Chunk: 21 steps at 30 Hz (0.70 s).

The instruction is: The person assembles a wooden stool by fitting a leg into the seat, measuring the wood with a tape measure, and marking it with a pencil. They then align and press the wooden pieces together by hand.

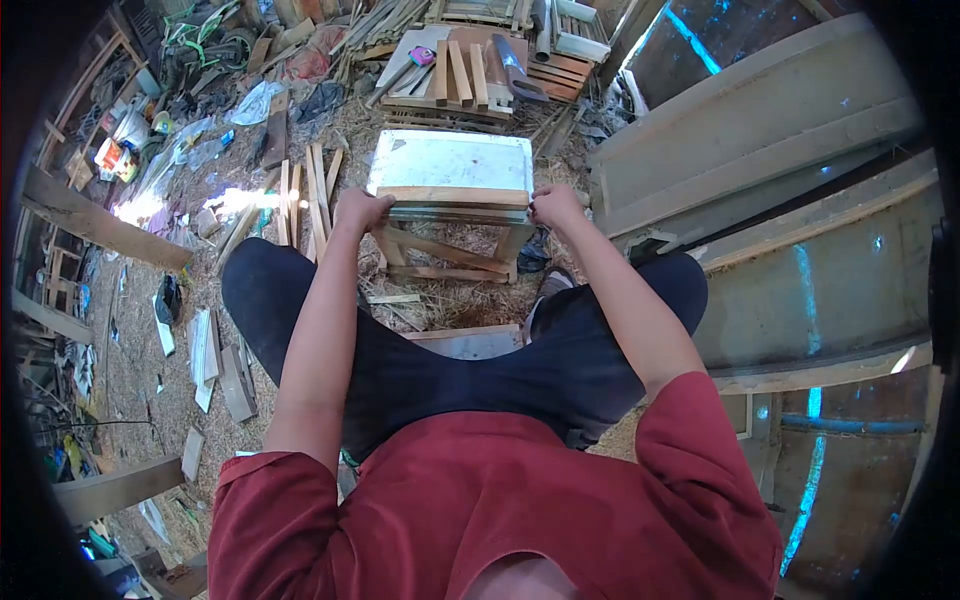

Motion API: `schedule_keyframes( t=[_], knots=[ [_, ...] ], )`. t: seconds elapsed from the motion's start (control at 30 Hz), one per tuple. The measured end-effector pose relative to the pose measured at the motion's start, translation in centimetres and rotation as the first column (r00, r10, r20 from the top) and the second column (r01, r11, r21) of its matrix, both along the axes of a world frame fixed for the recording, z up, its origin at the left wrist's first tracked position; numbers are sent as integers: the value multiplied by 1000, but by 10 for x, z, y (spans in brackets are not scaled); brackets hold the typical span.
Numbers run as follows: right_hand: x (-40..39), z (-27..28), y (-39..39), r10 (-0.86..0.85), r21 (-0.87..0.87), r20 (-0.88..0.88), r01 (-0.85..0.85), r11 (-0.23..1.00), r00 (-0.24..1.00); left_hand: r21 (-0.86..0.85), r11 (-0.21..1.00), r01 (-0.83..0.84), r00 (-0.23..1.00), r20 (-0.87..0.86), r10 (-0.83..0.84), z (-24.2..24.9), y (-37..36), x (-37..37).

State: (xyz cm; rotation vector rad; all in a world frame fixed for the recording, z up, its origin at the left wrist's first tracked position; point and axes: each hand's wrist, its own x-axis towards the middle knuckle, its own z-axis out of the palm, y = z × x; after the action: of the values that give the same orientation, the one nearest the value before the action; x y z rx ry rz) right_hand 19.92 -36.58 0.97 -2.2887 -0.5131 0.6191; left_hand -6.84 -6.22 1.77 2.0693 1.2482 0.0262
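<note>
A narrow wooden strip (455,194) lies along the near edge of a low wooden stand with a white top (455,160). My left hand (364,209) is closed at the strip's left end, with the fingertips partly hidden. At the other end, my right hand (557,207) pinches the strip's right tip between thumb and fingers. The stand's wooden legs and a slanting brace (450,250) show below the strip, between my knees.
Beyond the stand, several wood pieces (460,75), a handsaw (512,68), a hammer (395,78) and a pink tape measure (421,55) rest on a pile. Loose strips (318,195) lie on the littered ground at left. Large wooden panels (760,130) lean at right.
</note>
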Motion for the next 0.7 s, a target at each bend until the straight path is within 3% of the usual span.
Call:
schedule_keyframes(
  t=[0.07, 0.17, 0.27, 0.6, 0.7],
  knots=[
    [10, -9, 1, -15, 78, -142, 27, 997, 990, 28, 1000, -4, 1000, 17, 3, -4, 1, 1],
    [-7, 4, 3, -14, 156, -114, 31, 987, 993, 24, 1000, -10, 997, 70, 8, -14, 5, 1],
    [-8, 9, 2, 67, 27, -43, -66, 997, 997, 26, 1000, -14, 997, 76, 12, -10, 4, 2],
    [-26, 25, -4, 12, 62, -125, -4, 998, 992, -59, 998, -39, 992, 118, 46, 10, -8, -8],
    [-30, 32, -5, 30, 2, -69, -30, 1000, 997, 15, 999, -35, 997, 71, 34, 11, -7, -4]
  ],
)
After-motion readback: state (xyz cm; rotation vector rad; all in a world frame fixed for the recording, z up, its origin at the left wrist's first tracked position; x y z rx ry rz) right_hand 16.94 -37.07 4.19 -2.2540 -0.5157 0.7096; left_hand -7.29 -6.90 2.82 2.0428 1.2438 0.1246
